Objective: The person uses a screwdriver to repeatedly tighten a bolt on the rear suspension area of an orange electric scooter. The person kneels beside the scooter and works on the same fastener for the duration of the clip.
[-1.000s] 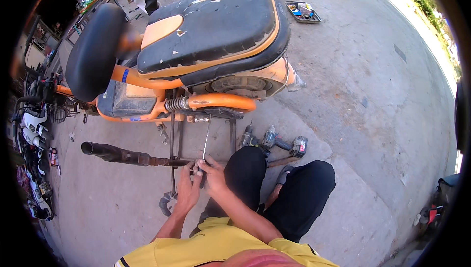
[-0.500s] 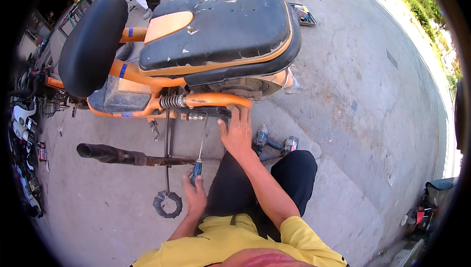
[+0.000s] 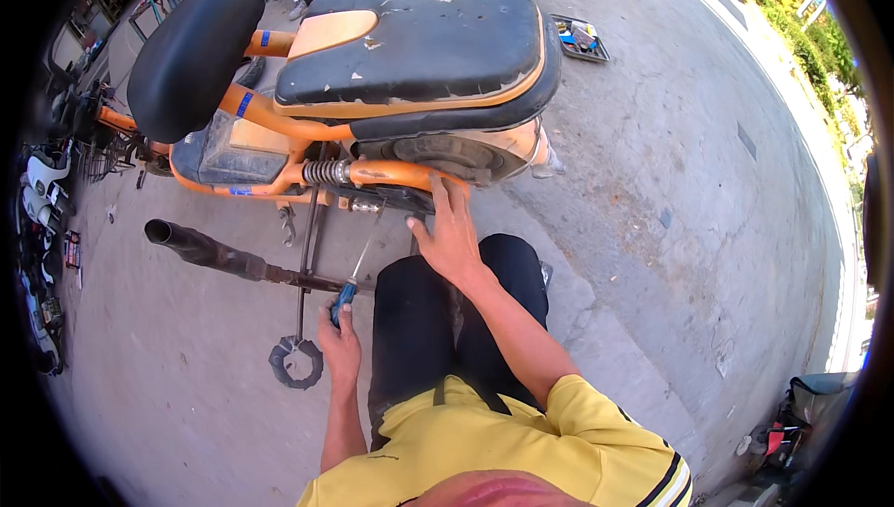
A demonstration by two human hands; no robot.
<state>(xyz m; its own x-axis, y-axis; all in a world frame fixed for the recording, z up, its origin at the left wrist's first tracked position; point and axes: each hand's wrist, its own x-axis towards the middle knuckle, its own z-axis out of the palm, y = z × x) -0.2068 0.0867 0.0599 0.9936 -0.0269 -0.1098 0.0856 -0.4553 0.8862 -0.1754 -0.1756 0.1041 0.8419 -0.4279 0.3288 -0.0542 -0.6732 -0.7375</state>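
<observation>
1. Just left of bottom centre, I've got the left hand (image 3: 341, 344) closed round a blue-handled screwdriver (image 3: 344, 302), shaft angled up.
2. Mid-frame, my right hand (image 3: 453, 242) is half open, thumb out, fingertips on the orange tube (image 3: 391, 173); can't tell if they're gripping.
3. Upper left to centre: orange scooter (image 3: 354, 102), black seat (image 3: 428, 53) pretty chipped.

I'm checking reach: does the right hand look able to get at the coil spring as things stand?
Probably yes: the right hand holds no visible tool and touches the orange tube leading to the coil spring, and nothing visible blocks the way along it.
</observation>
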